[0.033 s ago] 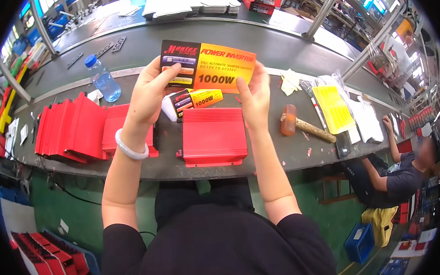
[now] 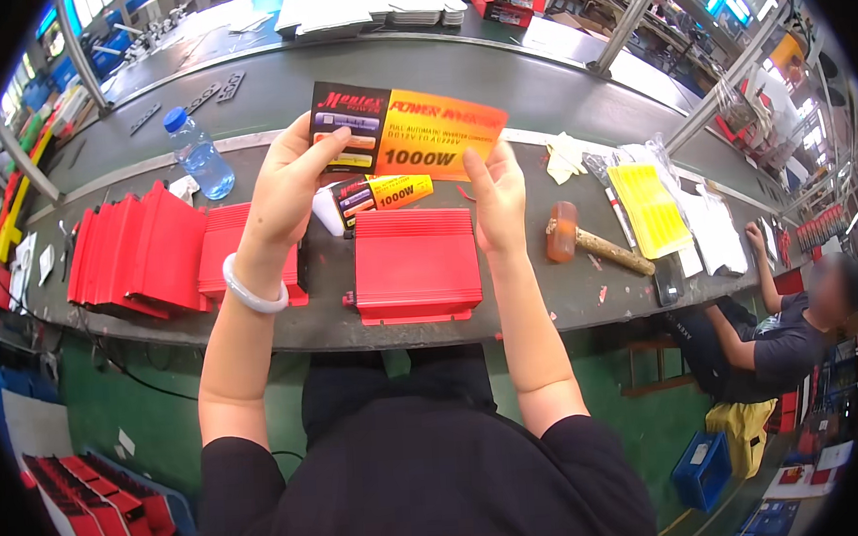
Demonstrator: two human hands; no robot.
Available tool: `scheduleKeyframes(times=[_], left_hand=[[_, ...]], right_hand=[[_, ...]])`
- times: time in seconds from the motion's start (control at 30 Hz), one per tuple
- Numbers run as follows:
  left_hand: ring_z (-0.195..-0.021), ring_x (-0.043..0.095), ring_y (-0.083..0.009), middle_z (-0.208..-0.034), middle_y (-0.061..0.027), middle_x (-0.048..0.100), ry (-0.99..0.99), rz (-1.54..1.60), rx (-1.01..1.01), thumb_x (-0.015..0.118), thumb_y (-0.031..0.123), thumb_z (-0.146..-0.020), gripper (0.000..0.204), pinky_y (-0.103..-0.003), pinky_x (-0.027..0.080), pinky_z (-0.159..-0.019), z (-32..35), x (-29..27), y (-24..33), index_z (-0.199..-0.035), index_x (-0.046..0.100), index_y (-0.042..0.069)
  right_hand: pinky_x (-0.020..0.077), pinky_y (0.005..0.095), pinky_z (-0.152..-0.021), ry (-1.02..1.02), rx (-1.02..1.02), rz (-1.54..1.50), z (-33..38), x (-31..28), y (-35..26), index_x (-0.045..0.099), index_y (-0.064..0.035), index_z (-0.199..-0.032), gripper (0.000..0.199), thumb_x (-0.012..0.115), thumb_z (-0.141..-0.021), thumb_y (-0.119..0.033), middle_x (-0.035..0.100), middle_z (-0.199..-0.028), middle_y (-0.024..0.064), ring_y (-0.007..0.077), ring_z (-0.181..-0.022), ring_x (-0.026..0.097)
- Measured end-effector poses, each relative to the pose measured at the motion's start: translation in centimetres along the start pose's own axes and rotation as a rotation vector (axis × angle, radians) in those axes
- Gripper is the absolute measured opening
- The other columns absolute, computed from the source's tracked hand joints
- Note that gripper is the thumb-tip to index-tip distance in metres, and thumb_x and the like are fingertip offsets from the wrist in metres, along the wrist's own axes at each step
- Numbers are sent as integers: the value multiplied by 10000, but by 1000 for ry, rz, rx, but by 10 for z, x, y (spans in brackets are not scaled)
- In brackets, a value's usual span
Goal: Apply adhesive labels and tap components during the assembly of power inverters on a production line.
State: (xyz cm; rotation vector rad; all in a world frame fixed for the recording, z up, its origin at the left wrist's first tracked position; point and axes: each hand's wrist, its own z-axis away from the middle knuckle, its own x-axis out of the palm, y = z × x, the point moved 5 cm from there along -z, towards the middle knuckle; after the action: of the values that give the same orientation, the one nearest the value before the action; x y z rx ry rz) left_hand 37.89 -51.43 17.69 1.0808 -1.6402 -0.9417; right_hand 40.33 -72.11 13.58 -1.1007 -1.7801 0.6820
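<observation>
Between my two hands I hold up a black, orange and yellow printed label sheet (image 2: 406,145). My left hand (image 2: 293,178) pinches its left end, thumb on the front face; my right hand (image 2: 496,192) grips the lower right corner, also with the thumb in front. The sheet's right end is slightly bent and blurred. Just beneath it lies a curled stack of similar labels (image 2: 386,194) on the bench. Nearer me, a red ribbed metal inverter case (image 2: 416,269) sits flat between my forearms, touched by neither hand.
Several red cases (image 2: 147,249) stand at the left, with another (image 2: 224,245) partly behind my left forearm. A water bottle (image 2: 200,154) is behind them. On the right lie a mallet (image 2: 563,232), yellow sheets (image 2: 649,210) and a dark phone (image 2: 667,283). A person (image 2: 792,341) sits at far right.
The label's right end has shifted slightly right and down, together with my right hand. My left hand stays nearly in place.
</observation>
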Motion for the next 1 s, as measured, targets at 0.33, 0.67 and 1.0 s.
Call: scheduleKeyframes(times=[0.33,0.67,1.0], left_hand=[[-945,627,-145,-1029,-68,616,27,-3,38,464,136,-983,75,-288,523,-851,22,-6,-9,-1001,462,63],[-844,564,-69,-913,-7,613,-10,-48,189,595,-6,-887,55,-212,450,-771,45,-4,-15,-938,578,6],[-749,555,-39,-812,12,613,101,-79,161,648,6,-865,70,-172,435,-662,50,-4,-22,-904,590,8]], right_hand=[[479,236,-759,48,-71,58,31,-28,-12,652,8,-1003,119,619,-892,-24,673,-935,43,95,-818,605],[477,220,-756,140,-41,58,44,-40,-21,651,42,-1020,147,619,-902,-40,651,-877,25,75,-794,594],[459,238,-832,79,8,10,49,-37,-19,660,40,-991,118,601,-900,-9,632,-930,16,96,-876,584]])
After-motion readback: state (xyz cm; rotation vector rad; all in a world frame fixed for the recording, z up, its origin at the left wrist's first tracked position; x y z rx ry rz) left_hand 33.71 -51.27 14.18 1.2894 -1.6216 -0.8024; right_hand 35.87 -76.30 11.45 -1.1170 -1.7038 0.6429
